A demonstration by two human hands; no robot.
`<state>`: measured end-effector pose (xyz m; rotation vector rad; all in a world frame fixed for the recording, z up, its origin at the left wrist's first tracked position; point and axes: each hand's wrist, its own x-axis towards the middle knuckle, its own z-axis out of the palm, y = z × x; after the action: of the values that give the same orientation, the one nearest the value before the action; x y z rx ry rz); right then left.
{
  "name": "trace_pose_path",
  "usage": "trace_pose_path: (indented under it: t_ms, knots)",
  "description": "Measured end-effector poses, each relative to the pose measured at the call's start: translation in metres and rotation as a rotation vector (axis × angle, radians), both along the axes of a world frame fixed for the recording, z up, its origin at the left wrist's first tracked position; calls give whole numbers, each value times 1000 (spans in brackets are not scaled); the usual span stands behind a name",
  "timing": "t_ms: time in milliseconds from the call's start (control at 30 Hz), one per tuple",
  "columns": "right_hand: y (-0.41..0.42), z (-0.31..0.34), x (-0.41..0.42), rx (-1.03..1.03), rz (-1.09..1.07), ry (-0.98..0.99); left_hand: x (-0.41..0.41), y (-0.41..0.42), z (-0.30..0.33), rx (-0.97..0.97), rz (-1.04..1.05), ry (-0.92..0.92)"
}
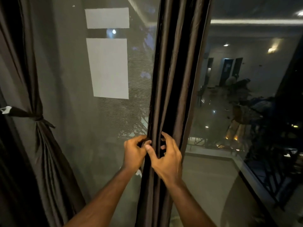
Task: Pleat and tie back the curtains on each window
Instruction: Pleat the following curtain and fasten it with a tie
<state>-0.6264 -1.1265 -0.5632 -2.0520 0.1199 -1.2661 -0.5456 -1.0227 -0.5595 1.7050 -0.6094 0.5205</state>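
Dark brown satin-sheen curtain panel [173, 79] hangs gathered in vertical folds at centre, between the mesh-screened window pane [114, 112] on its left and the bare glass pane [229, 169] on its right. Left hand [133, 152] grips the left edge of the folds, fingers curled in, thumb over the fabric. Right hand [165, 158] sits just beside it, thumb pressing the front pleat, fingers [164, 140] hooked narrow round a fold behind. Both hands hold cloth, nothing loose. Fabric reads thin, soft and light, probably slick given the sheen; pleats likely slide out unless pinched firmly. No stiffness, so the stack needs clamping at one height. Best hold: around waist level where the hands are, whole bundle squeezed edge to edge. The matching curtain at far left [49, 153] is already cinched with a dark fabric tie-back band [31, 114], a useful reference for tie height. Can't see a tie for this panel.
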Motion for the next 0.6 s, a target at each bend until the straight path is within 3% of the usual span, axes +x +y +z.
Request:
trace_pose_path:
  t_ms: [167, 267, 367, 467, 600]
  knots:
    - [25, -11, 11, -125, -218, -132, 9, 23, -8, 9, -17, -83]
    - [32, -17, 15, -214, -231, -161, 13, 33, -10, 6, -36, -109]
    - [32, -21, 21, -109, -248, -152, 13, 42, -10, 16, -69, -146]
    - [45, -24, 25, -204, -229, -92, 8, 49, -5, 7, -69, -188]
    - [66, -29, 23, -163, -222, -105, 5, 56, -4, -55, -101, -146]
